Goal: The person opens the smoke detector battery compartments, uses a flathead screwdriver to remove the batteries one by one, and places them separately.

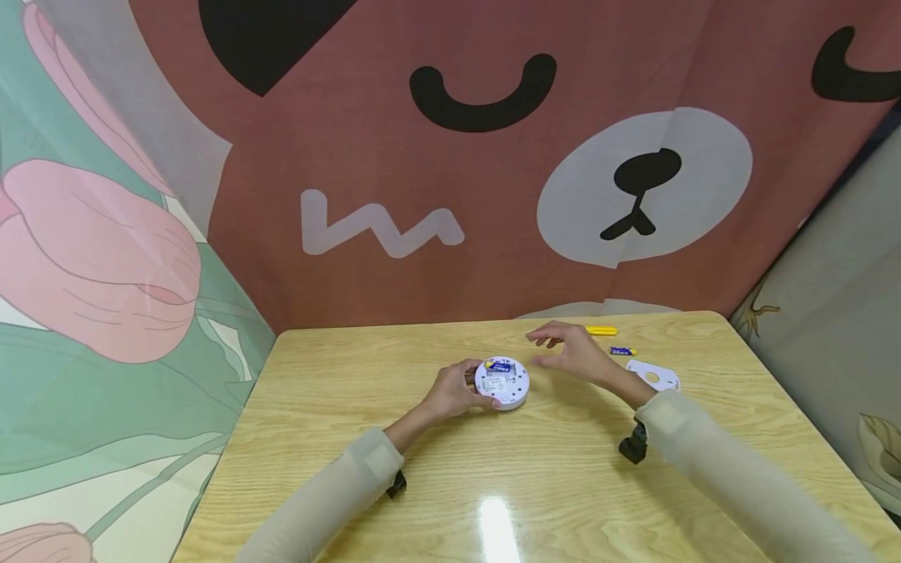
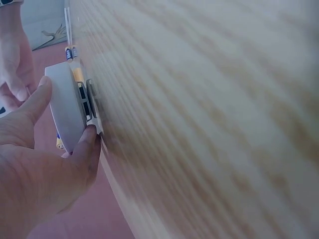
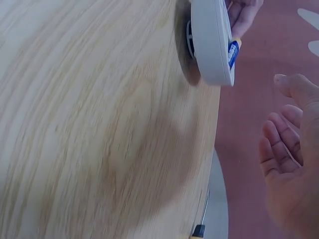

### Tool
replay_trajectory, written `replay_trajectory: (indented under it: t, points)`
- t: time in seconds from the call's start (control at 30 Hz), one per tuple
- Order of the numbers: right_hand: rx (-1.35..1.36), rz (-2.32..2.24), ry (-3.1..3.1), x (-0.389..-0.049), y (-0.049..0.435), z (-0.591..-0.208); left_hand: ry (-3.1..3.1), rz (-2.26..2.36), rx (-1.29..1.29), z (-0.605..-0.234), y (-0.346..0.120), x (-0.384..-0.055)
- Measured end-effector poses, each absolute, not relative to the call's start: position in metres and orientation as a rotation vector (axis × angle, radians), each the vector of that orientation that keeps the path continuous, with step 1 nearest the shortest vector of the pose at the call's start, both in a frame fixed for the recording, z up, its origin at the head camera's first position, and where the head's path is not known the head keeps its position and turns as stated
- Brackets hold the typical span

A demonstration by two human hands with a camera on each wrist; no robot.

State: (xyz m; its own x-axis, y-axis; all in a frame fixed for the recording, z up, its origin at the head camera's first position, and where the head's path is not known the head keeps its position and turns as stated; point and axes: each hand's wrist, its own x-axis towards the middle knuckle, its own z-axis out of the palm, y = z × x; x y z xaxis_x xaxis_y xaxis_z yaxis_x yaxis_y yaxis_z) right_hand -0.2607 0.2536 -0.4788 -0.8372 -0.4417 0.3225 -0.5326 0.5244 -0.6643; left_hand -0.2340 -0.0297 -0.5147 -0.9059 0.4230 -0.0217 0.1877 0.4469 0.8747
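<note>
- We see the left hand (image 1: 450,391) gripping the white device (image 1: 508,389) by its rim, over the table (image 1: 422,489).
- Blue battery (image 1: 502,366) on its upper face.
- Right hand (image 1: 579,353) beside it, fingers loosely parted, holding nothing.

From where I sit this looks like a makeshift recording booth, though I can't tell whether it stands in a home or a studio. A reddish-brown cloth hanging printed with a cartoon bear face (image 1: 493,180) backs a pale wood-grain table with rounded corners (image 1: 563,469); a green, pink-flowered fabric sheet (image 1: 105,258) walls my left, a greyish plant-printed fabric sheet (image 1: 838,289) my right.
</note>
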Motion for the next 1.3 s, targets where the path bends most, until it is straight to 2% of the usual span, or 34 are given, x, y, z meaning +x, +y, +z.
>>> replay_trajectory:
  t: [1.3]
  points:
    - [0.922,1.165,-2.623,-0.263,0.191,-0.502,2.459,1.445,0.565,-0.513,-0.029,-0.235]
